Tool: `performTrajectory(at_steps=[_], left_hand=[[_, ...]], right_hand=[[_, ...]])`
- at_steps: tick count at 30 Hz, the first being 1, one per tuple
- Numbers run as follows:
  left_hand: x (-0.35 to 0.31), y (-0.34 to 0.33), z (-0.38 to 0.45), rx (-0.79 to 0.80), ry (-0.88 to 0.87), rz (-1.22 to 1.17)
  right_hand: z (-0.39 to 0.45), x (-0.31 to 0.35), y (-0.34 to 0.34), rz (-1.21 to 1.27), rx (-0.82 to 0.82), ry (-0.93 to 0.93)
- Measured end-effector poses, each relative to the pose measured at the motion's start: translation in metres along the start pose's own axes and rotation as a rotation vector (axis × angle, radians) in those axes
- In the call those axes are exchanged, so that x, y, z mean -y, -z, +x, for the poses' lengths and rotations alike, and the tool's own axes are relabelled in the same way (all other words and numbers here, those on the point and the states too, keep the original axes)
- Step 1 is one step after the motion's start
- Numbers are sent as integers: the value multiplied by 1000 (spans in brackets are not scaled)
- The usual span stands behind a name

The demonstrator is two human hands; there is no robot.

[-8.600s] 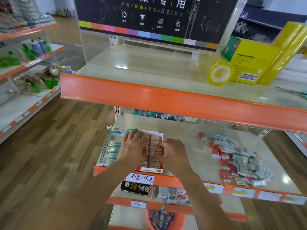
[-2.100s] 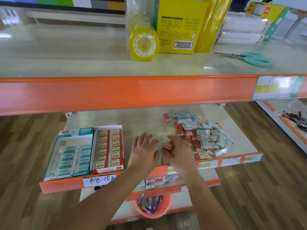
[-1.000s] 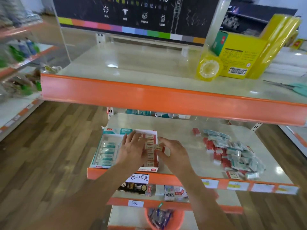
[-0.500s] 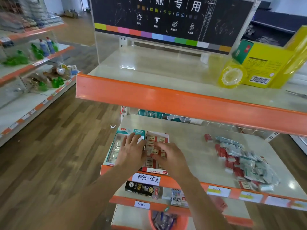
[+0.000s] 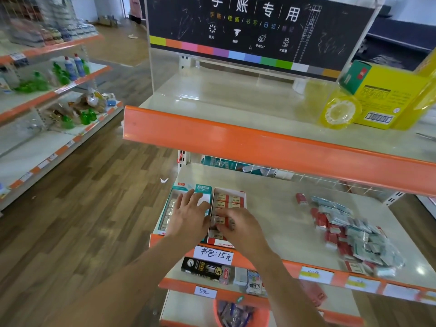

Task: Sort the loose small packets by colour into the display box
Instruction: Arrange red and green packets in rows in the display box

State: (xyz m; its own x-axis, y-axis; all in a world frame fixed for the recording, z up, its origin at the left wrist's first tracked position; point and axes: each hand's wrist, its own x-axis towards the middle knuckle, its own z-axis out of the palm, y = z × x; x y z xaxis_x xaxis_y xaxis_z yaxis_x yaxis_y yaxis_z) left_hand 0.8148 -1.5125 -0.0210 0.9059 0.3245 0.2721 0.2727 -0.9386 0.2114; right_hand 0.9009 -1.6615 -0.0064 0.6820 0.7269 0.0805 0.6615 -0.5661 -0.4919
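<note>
The right hand (image 5: 240, 228) is curled over the red box (image 5: 227, 201) at the shelf's (image 5: 278, 223) front left corner; whether a packet is pinched cannot be told. The left hand (image 5: 188, 217) is spread flat on the teal box (image 5: 175, 201) alongside. Loose packets (image 5: 351, 234) are heaped toward the right edge.

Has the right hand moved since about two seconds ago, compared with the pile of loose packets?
Yes. The right hand went left, away from the pile of loose packets, to the red box.
</note>
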Motion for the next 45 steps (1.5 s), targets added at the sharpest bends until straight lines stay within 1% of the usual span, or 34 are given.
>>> performTrajectory(at_steps=[5,13,23,32,39,45], left_hand=[[-1,1,0,11,-13,21],[-1,-2,0,-23,-15,43],[-1,-8,0,-64,-27,34],[-5,-6,2,-53,-32,39],[-8,-6,3,-9,-32,27],[-9,-7,4,-17,-33,12]], right_hand=[[-1,2,-3,0,16,3],[-5,2,-1,76,21,24],[-6,2,1,99,28,38],[-4,0,-2,102,34,51],[-3,-1,-3,76,20,74],[-3,-1,-3,57,35,80]])
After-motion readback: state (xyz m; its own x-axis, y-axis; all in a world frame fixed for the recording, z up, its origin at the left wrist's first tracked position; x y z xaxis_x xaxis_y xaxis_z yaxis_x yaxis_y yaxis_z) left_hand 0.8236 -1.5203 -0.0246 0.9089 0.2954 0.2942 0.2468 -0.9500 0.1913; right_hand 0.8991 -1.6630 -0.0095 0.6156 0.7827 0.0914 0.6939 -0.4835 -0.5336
